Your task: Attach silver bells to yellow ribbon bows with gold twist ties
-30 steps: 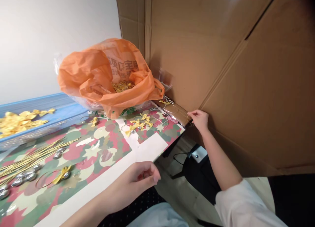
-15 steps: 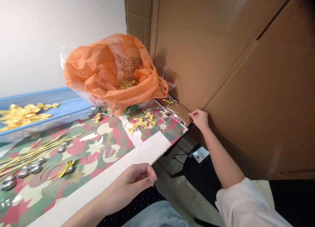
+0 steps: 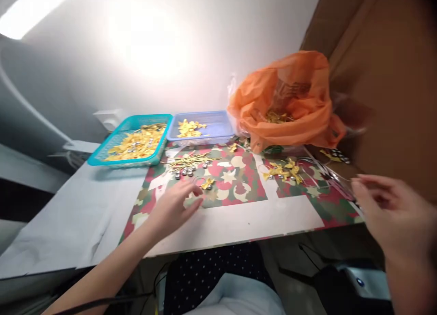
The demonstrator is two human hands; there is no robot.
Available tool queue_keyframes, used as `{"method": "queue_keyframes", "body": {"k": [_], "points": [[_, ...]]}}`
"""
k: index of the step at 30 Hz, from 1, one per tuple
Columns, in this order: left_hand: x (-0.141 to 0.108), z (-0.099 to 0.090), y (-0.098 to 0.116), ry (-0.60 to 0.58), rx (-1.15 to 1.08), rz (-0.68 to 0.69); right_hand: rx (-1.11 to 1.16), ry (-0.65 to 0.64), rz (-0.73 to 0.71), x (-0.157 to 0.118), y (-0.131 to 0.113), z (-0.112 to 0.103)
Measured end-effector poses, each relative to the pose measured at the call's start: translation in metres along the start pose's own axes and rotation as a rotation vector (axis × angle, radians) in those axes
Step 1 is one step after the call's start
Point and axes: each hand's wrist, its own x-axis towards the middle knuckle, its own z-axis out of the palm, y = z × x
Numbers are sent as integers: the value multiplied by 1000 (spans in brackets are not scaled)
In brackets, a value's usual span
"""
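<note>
My left hand [image 3: 175, 203] hovers over the near part of the patterned table cover, fingers loosely curved and apart, holding nothing. Just beyond its fingertips lies a yellow ribbon bow [image 3: 207, 184] with a silver bell and a thin wire loop. Several silver bells [image 3: 184, 172] and a bundle of gold wire ties [image 3: 191, 161] lie behind it. At the right table edge, my right hand [image 3: 398, 210] is closed in a pinch, slightly blurred, with a thin wire [image 3: 344, 177] at its fingertips. Left of it sit several yellow bows with bells [image 3: 283, 170].
An orange plastic bag [image 3: 290, 133] with gold pieces inside stands at the back right, near a cardboard wall [image 3: 385, 92]. Along the back are a teal basket [image 3: 128, 162] and a blue basket [image 3: 218, 135] holding yellow bows. More bells [image 3: 341, 156] lie by the cardboard.
The view has swung left, bringing both baskets into sight. My left hand has moved forward over the table towards the single bow. My right hand stays pinched by the right edge.
</note>
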Motion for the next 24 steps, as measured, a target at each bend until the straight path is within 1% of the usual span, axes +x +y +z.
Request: {"method": "queue_keyframes", "body": {"k": [1, 2, 3, 4, 5, 7, 8, 10, 11, 12, 14, 15, 17, 19, 20, 21, 22, 24], "points": [[-1, -5, -15, 68, 65, -51, 27, -70, -26, -3, -23, 18], [-1, -7, -28, 131, 114, -101, 79, -134, -91, -6, -47, 37], [1, -9, -39, 157, 145, -130, 118, -251, -173, -9, -69, 57], [3, -8, -48, 154, 161, -119, 182, -402, -251, -11, -90, 78], [7, -7, -53, 157, 176, -65, 238, -559, -310, -14, -110, 99], [16, -3, -56, 131, 199, 60, 293, -791, -418, -18, -141, 140], [21, -1, -54, 140, 204, 70, 286, -849, -409, -20, -154, 159], [29, 1, -49, 139, 212, -7, 266, -957, -384, -21, -174, 191], [31, 1, -47, 118, 204, -54, 246, -1006, -376, -22, -182, 203], [32, 0, -45, 86, 187, -100, 221, -1062, -371, -22, -187, 213], [33, -2, -42, 25, 114, -158, 179, -1153, -361, -23, -194, 223], [33, -3, -42, 25, 63, -172, 163, -1182, -354, -23, -194, 225], [35, -4, -43, 106, -45, -189, 154, -1193, -338, -23, -192, 225], [40, -5, -45, 203, -186, -216, 224, -1149, -358, -23, -188, 222], [43, -5, -45, 214, -285, -244, 299, -1102, -390, -23, -185, 220], [47, -5, -46, 183, -405, -279, 392, -1031, -433, -24, -183, 219], [51, -4, -46, 113, -541, -313, 487, -941, -482, -24, -181, 219], [56, 1, -45, -86, -829, -349, 618, -740, -558, -27, -177, 218]]}}
